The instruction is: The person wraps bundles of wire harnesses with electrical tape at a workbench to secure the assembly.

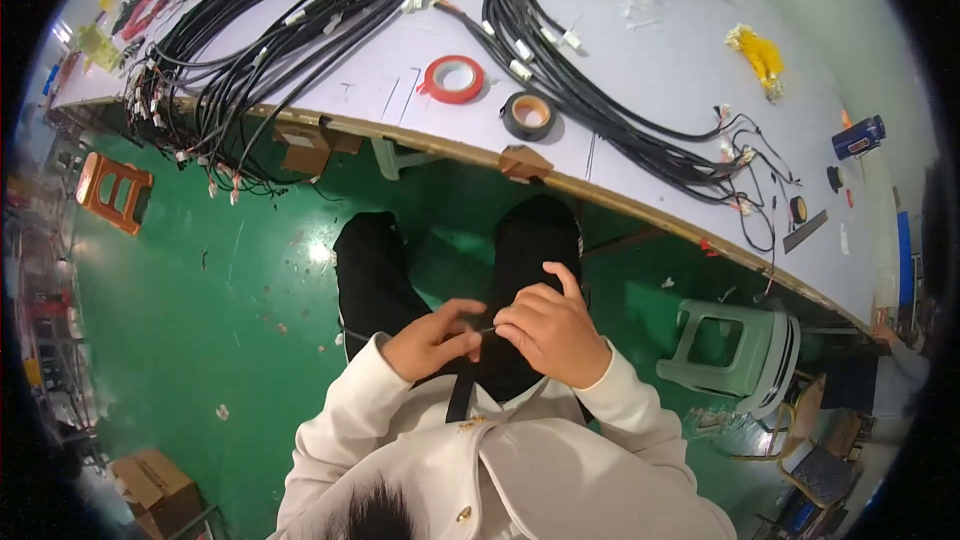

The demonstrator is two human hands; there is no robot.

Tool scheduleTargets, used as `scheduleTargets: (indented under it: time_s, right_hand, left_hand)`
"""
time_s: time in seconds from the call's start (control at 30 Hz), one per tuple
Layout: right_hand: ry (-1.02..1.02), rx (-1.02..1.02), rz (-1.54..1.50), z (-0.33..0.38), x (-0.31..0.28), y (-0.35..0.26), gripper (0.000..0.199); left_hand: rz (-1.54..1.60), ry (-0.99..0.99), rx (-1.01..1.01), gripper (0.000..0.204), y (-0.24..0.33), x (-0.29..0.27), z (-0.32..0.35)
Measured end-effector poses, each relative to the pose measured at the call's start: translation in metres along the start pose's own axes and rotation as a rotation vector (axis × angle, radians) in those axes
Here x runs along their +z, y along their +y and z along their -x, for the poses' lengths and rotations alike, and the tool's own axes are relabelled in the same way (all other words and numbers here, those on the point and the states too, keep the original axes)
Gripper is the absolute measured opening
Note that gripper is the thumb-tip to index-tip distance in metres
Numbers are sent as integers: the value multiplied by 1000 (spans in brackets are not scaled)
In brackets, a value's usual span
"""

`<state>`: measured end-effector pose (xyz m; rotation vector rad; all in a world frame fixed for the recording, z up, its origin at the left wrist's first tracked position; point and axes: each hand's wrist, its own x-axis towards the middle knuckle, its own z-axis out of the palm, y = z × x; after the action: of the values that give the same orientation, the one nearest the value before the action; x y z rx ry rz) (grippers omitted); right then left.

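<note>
black, thin strap pinched between left hand and right hand.

Bright, even light; fisheye-bent edges.

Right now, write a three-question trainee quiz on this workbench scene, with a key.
1. True or false: the red tape roll hangs on a hook under the table.
2. What do the left hand and right hand pinch between them?
A. a thin dark wire
B. the black tape roll
C. the yellow connector bundle
3. Fill in: the pale green stool stands on the ______ floor, to the person's right.

Key
1. False: it lies flat on the tabletop, beside the black tape roll.
2. A
3. green
</note>
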<state>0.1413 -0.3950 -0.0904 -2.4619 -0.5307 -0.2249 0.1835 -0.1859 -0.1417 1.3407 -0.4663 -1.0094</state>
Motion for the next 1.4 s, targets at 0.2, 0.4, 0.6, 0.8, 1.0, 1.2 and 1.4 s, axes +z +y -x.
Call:
scheduleTargets:
  time_s: [0.2,0.4,0.6,0.8,1.0,1.2,1.4]
  right_hand:
    - [-44,14,2,1,-3,-1,8]
    - [37,-95,51,-33,-45,0,15]
    - [503,102,387,-114,-63,27,26]
    - [524,87,273,-113,-53,47,19]
    - [259,270,-1478,-43,-65,8,20]
    - [257,531,-1819,3,-18,14,38]
    - [216,597,-1742,18,3,4,37]
  left_hand:
    - [-246,54,-18,21,11,7,3]
    - [-288,192,41,21,11,17,0]
    - [-130,308,81,22,18,21,-1]
    - [166,289,93,25,15,21,-3]
    - [208,305,135,28,14,12,4]
    - [135,307,74,45,28,18,-4]
    - [148,307,129,51,36,32,-6]
